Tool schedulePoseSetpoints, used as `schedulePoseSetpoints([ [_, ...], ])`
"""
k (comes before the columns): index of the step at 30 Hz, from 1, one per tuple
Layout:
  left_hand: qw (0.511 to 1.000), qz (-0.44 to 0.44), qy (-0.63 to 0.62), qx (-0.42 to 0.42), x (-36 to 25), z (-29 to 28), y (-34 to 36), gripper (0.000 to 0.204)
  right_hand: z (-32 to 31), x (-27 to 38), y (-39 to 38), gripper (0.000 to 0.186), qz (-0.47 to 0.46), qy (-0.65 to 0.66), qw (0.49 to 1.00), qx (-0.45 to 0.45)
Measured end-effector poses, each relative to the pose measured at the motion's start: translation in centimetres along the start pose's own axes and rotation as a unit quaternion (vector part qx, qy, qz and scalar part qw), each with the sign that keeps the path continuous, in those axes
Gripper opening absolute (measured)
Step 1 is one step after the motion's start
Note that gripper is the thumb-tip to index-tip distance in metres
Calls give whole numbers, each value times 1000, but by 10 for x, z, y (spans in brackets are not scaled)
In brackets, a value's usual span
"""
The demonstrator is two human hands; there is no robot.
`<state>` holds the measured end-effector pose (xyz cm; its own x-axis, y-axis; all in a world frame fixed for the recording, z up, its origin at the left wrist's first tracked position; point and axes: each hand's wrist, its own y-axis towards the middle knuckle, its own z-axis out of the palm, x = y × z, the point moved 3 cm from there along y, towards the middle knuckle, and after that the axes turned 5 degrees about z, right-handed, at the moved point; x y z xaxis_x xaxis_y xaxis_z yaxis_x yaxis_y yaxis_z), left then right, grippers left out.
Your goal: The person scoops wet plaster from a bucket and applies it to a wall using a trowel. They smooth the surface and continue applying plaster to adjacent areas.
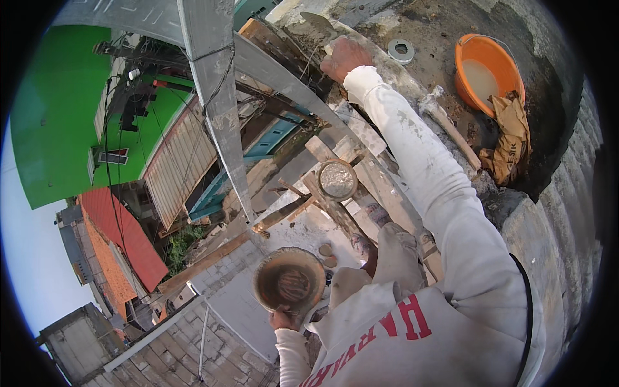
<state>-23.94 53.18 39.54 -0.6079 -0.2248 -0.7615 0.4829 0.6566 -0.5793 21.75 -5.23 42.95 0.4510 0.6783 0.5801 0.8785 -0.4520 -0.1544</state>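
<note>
Bowl (265, 274), round, brown, mortar-stained, is held at its near rim by the left hand (282, 318). Farther out, by the rough grey concrete ledge (403, 80), the right hand (349, 59) curls, its hold unclear; just beyond, a grey metal trowel blade (316, 21) slants away leftward.

1. Cannot see all the fingers of the left hand (282, 318), partly under the round bowl (267, 276).
2. Cannot see the palm of the right hand (348, 59), or anything inside it.
3. Cannot see part of the orange bucket (509, 72) behind the brown bag (509, 138).
4. Can see just a bit of the left sleeve (292, 358) above the bottom edge.
5. Cannot name the tiny dark things (131, 117) near the green building (58, 122).
</note>
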Motion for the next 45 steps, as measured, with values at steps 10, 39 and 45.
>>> schedulePoseSetpoints([
  [10, 994, 20, 97, 40, 7, -16, 10, 40, 35, -37, -14, 62, -23, 197, 980, -32],
  [39, 990, -70, 123, 10, 40, 34, 33, 48, 322, -192, -3, 47, 147, 150, 973, 95],
  [45, 981, -95, 168, -9, 40, 49, 30, 52, 321, -222, -30, 50, 46, 117, 984, 126],
])
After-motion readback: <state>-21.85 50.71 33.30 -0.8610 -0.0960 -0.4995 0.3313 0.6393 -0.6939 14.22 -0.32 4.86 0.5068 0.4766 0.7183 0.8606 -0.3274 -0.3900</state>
